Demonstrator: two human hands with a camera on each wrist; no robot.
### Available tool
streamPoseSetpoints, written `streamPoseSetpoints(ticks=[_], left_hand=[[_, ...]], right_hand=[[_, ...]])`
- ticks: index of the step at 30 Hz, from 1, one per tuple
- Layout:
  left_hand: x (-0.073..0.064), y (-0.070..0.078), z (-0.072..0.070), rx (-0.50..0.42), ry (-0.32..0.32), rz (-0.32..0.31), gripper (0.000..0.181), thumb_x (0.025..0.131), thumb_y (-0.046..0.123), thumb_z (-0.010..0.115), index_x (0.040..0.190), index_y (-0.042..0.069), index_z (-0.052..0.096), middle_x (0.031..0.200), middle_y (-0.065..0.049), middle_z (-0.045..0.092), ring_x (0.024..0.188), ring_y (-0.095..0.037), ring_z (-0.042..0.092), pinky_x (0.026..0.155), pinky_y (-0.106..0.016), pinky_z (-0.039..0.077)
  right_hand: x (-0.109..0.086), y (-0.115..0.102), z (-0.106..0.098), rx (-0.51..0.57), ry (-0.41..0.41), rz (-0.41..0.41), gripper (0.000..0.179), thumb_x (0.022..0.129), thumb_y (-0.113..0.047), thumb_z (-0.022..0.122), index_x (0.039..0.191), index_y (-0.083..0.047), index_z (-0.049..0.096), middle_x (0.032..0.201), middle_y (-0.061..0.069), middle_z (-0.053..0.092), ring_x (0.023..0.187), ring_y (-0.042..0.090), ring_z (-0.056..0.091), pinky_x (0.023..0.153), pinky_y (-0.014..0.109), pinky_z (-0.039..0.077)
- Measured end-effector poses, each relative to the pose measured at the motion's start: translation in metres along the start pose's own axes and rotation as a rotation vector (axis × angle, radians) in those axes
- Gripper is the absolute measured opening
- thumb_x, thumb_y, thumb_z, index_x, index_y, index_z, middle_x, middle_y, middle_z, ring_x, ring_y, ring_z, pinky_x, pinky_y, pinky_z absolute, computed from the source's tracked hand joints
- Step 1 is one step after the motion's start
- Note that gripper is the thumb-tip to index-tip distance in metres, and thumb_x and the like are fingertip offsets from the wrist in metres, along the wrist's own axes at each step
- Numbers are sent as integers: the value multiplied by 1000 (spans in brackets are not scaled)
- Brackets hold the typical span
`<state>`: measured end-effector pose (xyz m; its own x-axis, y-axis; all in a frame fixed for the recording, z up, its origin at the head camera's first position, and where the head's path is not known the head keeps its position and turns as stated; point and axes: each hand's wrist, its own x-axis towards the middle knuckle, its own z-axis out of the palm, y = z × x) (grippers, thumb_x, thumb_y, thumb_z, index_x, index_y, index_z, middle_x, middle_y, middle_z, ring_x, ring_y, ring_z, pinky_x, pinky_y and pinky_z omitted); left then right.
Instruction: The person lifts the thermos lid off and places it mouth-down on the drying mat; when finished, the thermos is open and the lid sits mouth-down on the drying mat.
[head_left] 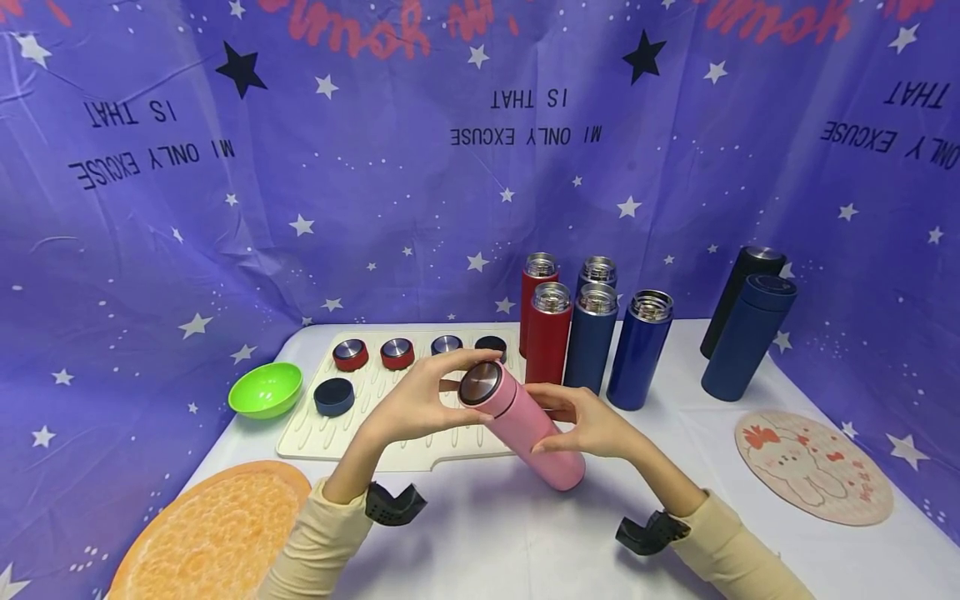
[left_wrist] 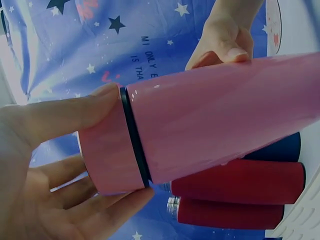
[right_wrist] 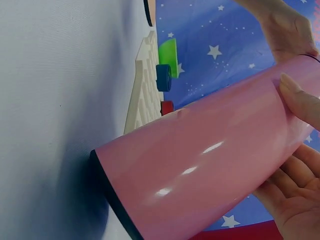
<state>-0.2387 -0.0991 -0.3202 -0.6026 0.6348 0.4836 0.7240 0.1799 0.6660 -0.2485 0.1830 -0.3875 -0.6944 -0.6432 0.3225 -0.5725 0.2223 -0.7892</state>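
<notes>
A pink thermos bottle [head_left: 536, 433] is held tilted over the white table, its top leaning to the left. My left hand [head_left: 423, 398] grips the pink lid [head_left: 487, 385], thumb on one side and fingers on the other; the lid sits on the bottle with a dark ring at the seam [left_wrist: 135, 135]. My right hand [head_left: 588, 423] holds the bottle's body around its middle, thumb in front. In the right wrist view the bottle's dark base [right_wrist: 117, 197] is close over the table.
Behind the hands, a cream drying mat [head_left: 315, 433] carries several lids, including a blue lid [head_left: 333, 397]. Lidless red and blue bottles [head_left: 549, 333] stand behind; two lidded bottles [head_left: 750, 337] stand right. A green bowl [head_left: 266, 390], orange mat [head_left: 217, 533] and pink round mat [head_left: 813, 467] lie around.
</notes>
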Motion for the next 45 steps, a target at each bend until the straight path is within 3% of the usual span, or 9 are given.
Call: streamPoseSetpoints(ticks=[7,15,20,25,28,31,36,40,45], left_hand=[[0,6,5,13,70,-38,64,70,20,88,129,14,62,119,6,64,103,-11,62,82,-27,55],[0,11,13,121,218,-149,54,68,36,88,115,18,67,106,9,67,87,-10,66,69,-25,57],[1,16,20,221,298,-172,47,68,41,86,105,20,67,96,12,67,78,-7,65,58,-24,55],[2,17,23,306,341,-169,47,68,46,85,102,18,67,91,12,66,75,-4,62,57,-24,53],[2,13,22,285,313,-146,48,71,44,84,106,16,66,95,10,66,77,-5,62,62,-23,54],[2,8,17,222,236,-98,52,74,39,83,116,15,64,107,7,64,89,-6,63,72,-23,56],[0,1,0,140,15,45,66,77,27,83,136,17,54,131,3,56,117,-11,54,94,-31,50],[-4,-1,-12,100,-131,124,68,78,17,82,139,14,52,139,1,51,126,-16,48,99,-37,47],[-7,4,-18,95,-158,151,62,74,8,84,131,8,59,135,-5,55,125,-20,50,93,-38,51]], right_hand=[[-1,-1,-1,8,-3,-16,75,74,-19,85,138,-4,50,131,9,59,121,24,55,96,36,49],[0,-3,1,-48,33,-3,76,71,-10,86,137,-2,50,130,10,59,120,25,56,94,36,50],[0,-21,2,-60,37,-11,70,71,-4,85,132,4,52,126,15,61,116,30,58,92,39,51],[0,-38,1,-62,38,-25,68,71,-4,85,130,6,53,124,17,62,115,31,59,91,40,52],[0,-38,2,-70,48,-32,68,71,-5,85,130,6,53,124,16,62,114,31,60,90,40,53],[0,-38,2,-80,57,-32,68,71,-6,85,130,5,53,124,16,62,114,30,60,89,39,53],[0,-37,4,-81,56,-34,69,71,-6,85,130,6,54,124,16,62,113,28,60,90,37,53],[0,-35,8,-72,38,-80,67,71,-5,85,130,6,54,123,16,63,113,25,61,92,38,52],[0,-28,13,-88,47,-126,68,70,-6,85,130,4,56,122,14,64,112,22,61,92,39,52]])
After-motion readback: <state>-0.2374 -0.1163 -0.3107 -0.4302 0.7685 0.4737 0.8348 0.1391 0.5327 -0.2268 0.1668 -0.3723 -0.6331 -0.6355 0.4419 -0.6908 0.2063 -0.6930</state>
